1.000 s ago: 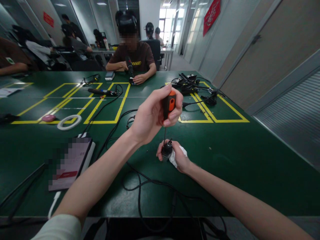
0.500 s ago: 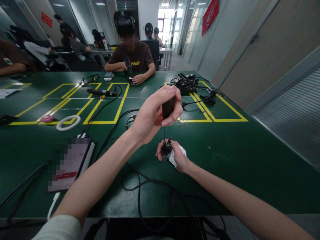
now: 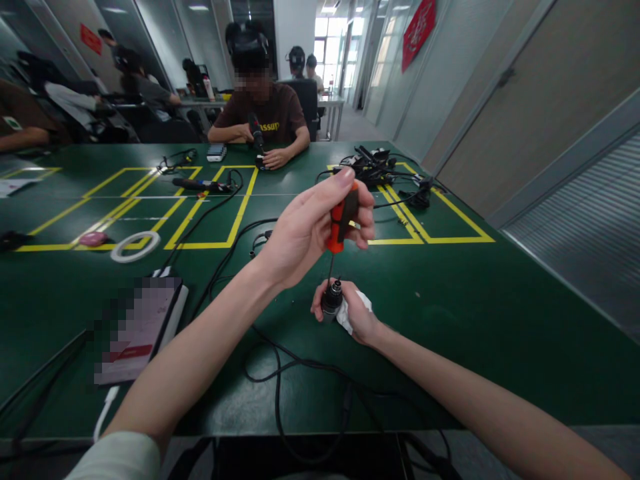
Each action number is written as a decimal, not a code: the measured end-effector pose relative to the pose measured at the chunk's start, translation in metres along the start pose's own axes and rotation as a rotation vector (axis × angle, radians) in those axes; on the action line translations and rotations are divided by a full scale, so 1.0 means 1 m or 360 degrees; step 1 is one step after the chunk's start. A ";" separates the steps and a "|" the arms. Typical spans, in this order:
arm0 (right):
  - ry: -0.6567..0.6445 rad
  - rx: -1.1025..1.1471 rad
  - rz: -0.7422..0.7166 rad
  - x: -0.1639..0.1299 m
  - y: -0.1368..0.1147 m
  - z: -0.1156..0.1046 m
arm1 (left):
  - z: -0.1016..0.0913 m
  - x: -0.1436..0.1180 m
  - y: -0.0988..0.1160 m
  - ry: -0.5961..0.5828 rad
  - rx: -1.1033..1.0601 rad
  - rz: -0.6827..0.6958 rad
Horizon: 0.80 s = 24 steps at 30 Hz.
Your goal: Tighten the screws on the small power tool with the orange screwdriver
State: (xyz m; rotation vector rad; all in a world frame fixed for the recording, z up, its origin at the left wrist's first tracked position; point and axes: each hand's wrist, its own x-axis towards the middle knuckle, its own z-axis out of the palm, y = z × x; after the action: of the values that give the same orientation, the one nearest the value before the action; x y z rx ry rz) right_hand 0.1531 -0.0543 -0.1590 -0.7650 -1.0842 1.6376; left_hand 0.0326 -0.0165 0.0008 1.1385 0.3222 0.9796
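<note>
The left forearm [image 3: 215, 340] rose from seven o'clock, its pale sleeve [image 3: 120, 457] at the near end, and angled up and inward so that the left hand [image 3: 313, 223] was raised well above the green surface [image 3: 450, 327]. That hand held a red and black screwdriver [image 3: 341, 223] loosely, the thumb laid along the top end of the handle and the fingers half-curled on its far side; the thin shaft slanted down toward six o'clock. The right forearm [image 3: 475, 387] reached in low from four o'clock, and the right hand [image 3: 363, 320] was closed around a black cylindrical part [image 3: 332, 298], keeping it upright, with a crumpled white tissue [image 3: 345, 320] tucked at the part's four o'clock, against the palm. The shaft ran to the top of the part, near its eleven o'clock edge; whether the tip sat in an opening was too small to tell. Taking the part as the clock's centre, loops of black cable [image 3: 279, 400] lay at seven o'clock, a phone [image 3: 143, 327] at nine, a white ring [image 3: 116, 254] near ten, and a heap of dark cables [image 3: 369, 167] toward one. A co-worker [image 3: 280, 113] sat across the surface at eleven o'clock, holding a dark tool [image 3: 256, 133].
</note>
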 end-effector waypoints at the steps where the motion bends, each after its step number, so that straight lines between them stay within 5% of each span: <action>1: 0.0001 -0.0004 -0.0006 0.000 0.000 0.000 | 0.000 0.000 -0.001 -0.0007 0.0003 0.0017; 9: 0.0001 -0.0008 0.0003 0.001 0.002 -0.001 | -0.005 0.000 -0.004 -0.0089 0.0031 0.0138; 24: 0.0019 -0.0020 0.0009 0.001 0.001 0.000 | -0.002 -0.002 0.007 -0.0193 0.0060 0.0001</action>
State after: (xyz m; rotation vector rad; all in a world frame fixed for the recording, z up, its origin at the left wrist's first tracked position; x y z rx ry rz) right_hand 0.1524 -0.0533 -0.1603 -0.7859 -1.0860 1.6307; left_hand 0.0263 -0.0161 0.0056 1.2267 0.2433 0.9039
